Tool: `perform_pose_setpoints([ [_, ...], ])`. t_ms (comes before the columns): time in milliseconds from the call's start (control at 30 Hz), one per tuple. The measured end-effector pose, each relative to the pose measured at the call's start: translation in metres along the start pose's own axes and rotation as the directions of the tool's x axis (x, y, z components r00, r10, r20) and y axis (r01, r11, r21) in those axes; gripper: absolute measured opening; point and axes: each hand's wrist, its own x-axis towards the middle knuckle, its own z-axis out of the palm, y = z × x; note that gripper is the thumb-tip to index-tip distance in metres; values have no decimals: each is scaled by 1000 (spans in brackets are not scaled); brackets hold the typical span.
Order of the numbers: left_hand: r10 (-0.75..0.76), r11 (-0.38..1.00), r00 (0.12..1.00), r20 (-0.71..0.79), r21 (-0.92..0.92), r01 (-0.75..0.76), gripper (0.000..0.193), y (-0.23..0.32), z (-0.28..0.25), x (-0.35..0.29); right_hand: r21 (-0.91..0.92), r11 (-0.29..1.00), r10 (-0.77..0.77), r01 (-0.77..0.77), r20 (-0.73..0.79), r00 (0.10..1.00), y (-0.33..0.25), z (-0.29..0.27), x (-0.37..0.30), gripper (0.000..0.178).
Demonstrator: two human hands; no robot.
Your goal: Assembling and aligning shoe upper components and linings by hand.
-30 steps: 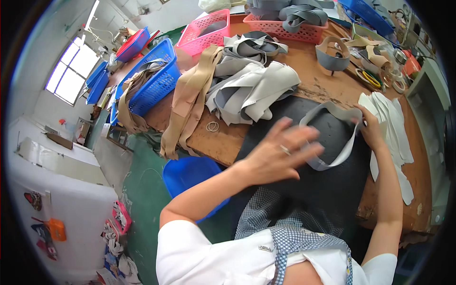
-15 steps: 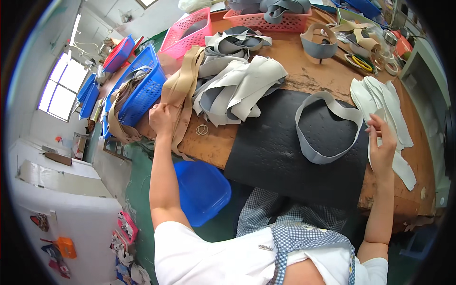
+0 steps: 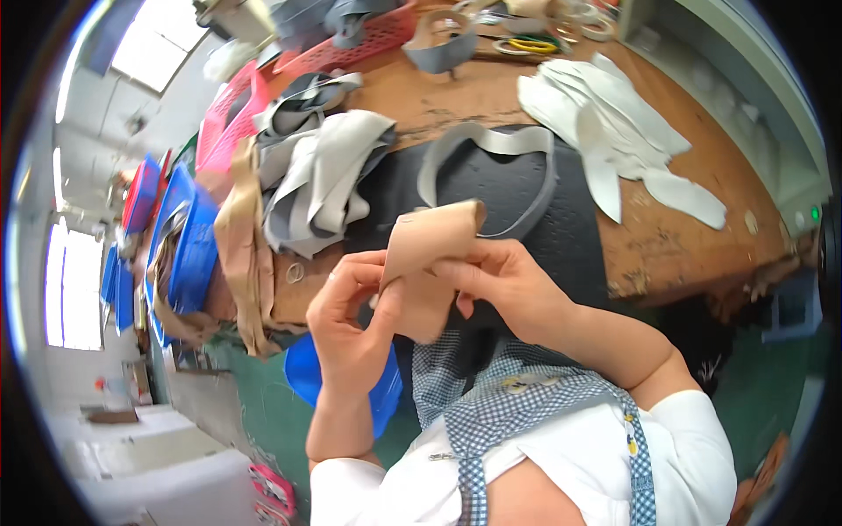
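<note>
A tan fabric strip [image 3: 433, 235] is held up in front of me, its upper part curved over and a lower end hanging below my fingers. My left hand [image 3: 355, 302] pinches its left edge between thumb and fingers. On the other edge, my right hand [image 3: 502, 279] grips it with the thumb laid across the front. Just beyond, a light grey band loop [image 3: 513, 142] stands on the black mat [image 3: 574, 215]; the tan strip partly hides it. More tan strips [image 3: 239, 250] hang over the table edge at the left.
Grey and white strips [image 3: 320, 180] lie heaped left of the mat, white cut pieces [image 3: 605, 114] to its right. Pink baskets [image 3: 230, 118], a blue basket [image 3: 195, 250] and scissors [image 3: 531, 44] are farther off. A blue basin [image 3: 303, 373] stands below the table edge.
My left hand has come from the tan strips to the middle, bringing one strip. My right hand has left the white pieces and joined it on that strip. The view has turned.
</note>
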Motion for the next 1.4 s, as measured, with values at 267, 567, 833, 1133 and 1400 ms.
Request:
perform_pose_setpoints([
  [267, -221, 843, 898, 381, -388, 372, 15, -33, 50, -10, 366, 903, 256, -223, -43, 966, 0, -48, -51, 30],
  [567, 74, 997, 843, 534, -52, -55, 24, -28, 79, -3, 369, 852, 425, -372, -71, 902, 1, -56, -119, 40],
  [833, 155, 964, 969, 191, 187, -190, 25, -34, 49, 38, 234, 962, -71, 140, -280, 957, -55, -52, -171, 21],
  [1133, 220, 605, 852, 475, 619, -501, 21, -77, 53, 61, 531, 828, 386, -180, -307, 870, 15, -58, -111, 32],
  [1400, 288, 881, 774, 565, 161, -445, 26, 6, 69, 47, 477, 871, 12, 121, -266, 964, 31, -77, -29, 36],
])
